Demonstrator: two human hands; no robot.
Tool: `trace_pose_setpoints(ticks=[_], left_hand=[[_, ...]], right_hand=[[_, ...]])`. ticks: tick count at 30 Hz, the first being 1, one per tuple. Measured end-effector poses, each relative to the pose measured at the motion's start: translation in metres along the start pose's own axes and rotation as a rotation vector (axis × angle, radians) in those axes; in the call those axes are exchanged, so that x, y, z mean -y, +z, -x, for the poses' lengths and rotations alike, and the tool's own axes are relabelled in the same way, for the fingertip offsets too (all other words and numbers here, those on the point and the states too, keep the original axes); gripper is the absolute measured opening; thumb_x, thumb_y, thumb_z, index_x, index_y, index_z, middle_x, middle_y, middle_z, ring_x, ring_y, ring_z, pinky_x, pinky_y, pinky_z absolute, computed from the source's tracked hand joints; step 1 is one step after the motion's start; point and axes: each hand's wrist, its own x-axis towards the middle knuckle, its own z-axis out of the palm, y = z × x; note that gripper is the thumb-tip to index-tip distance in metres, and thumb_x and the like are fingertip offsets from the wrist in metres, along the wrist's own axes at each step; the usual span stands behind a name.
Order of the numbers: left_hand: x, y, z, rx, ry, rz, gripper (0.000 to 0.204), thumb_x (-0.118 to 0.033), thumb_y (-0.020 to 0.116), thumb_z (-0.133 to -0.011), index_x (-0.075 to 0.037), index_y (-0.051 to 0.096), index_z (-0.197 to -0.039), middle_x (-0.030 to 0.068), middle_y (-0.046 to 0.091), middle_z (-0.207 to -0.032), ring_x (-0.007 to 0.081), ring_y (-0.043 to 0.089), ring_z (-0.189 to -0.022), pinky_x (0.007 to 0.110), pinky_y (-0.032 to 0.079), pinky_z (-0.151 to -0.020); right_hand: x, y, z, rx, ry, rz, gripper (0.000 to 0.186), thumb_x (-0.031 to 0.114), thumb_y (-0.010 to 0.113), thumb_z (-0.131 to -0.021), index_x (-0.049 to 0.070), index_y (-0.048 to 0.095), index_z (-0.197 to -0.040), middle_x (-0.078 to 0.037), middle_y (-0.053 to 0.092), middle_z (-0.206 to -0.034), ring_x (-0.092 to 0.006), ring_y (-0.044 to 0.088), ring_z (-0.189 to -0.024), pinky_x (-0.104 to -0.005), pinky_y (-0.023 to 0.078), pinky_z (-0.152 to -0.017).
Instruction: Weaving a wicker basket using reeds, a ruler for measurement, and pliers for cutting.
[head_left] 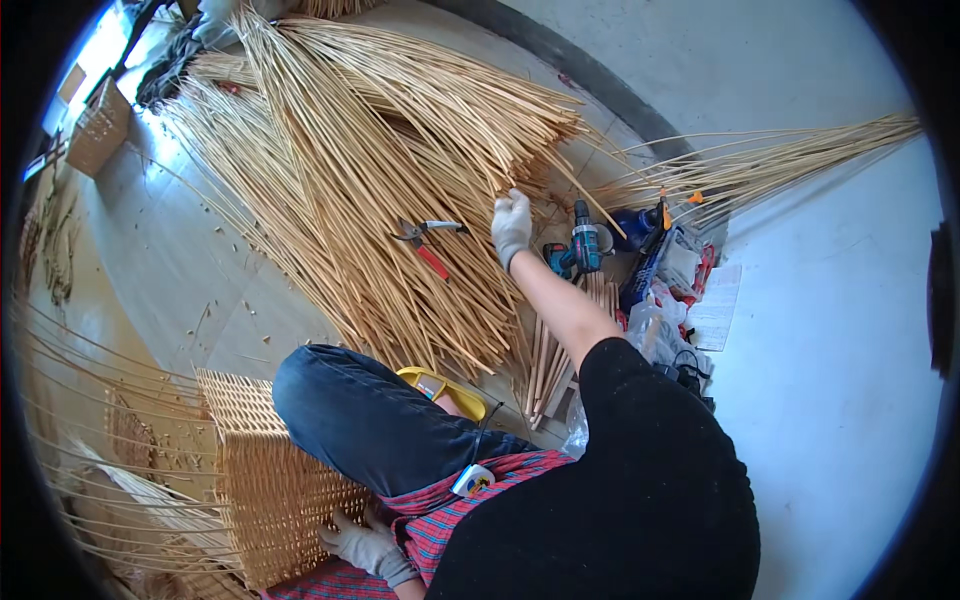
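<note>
My gloved right hand (pixel 512 225) reaches out to the end of a pile of pale rattan canes (pixel 370 190), its fingers closed on cane ends. My gloved left hand (pixel 362 545) is low in the view, gripping the side of a woven wicker basket (pixel 260 500) with long unwoven canes sticking out to the left. The basket rests against my bent leg (pixel 340 400). Pruning shears (pixel 433 260) with a red handle lie on the pile, left of my right hand. A teal cordless drill (pixel 585 245) stands just right of that hand.
Bottles, tools and plastic bags (pixel 670 285) crowd the right side, beside another spray of canes (pixel 800 155). A square basket (pixel 98 130) sits at upper left. Cane scraps are scattered over the tiled floor (pixel 200 270). A yellow slipper (pixel 465 398) is under my leg.
</note>
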Motion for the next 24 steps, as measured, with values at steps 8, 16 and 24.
trace_pose_setpoints(ticks=[8, 16, 24], left_hand=[[0.011, 0.01, 0.003, -0.071, -0.009, 0.007, 0.069, -0.043, 0.074, -0.081, -0.008, 0.051, -0.136, 0.0292, 0.036, -0.145, 0.0507, 0.035, -0.133, 0.056, 0.036, -0.109], [0.005, 0.004, 0.002, -0.01, -0.011, 0.01, 0.068, -0.044, 0.071, -0.084, -0.006, 0.051, -0.137, 0.0305, 0.032, -0.149, 0.0501, 0.032, -0.135, 0.057, 0.035, -0.11], [0.004, 0.005, 0.0, -0.032, 0.004, 0.02, 0.07, -0.043, 0.074, -0.082, -0.006, 0.051, -0.136, 0.0297, 0.034, -0.148, 0.0492, 0.033, -0.134, 0.056, 0.035, -0.11]], right_hand=[[0.018, 0.025, -0.059, 0.055, 0.255, 0.502, 0.034, 0.039, 0.072, -0.084, 0.005, 0.067, -0.084, -0.015, 0.072, -0.083, -0.0328, 0.069, -0.079, -0.0409, 0.053, -0.076], [0.02, 0.016, -0.044, 0.177, 0.142, 0.514, 0.029, 0.035, 0.071, -0.088, 0.007, 0.062, -0.084, -0.013, 0.069, -0.075, -0.0303, 0.067, -0.07, -0.0411, 0.052, -0.068], [0.074, -0.004, -0.056, -0.147, -0.111, 0.554, 0.046, 0.028, 0.077, -0.085, 0.007, 0.055, -0.118, -0.016, 0.061, -0.115, -0.0313, 0.062, -0.101, -0.041, 0.051, -0.087]])
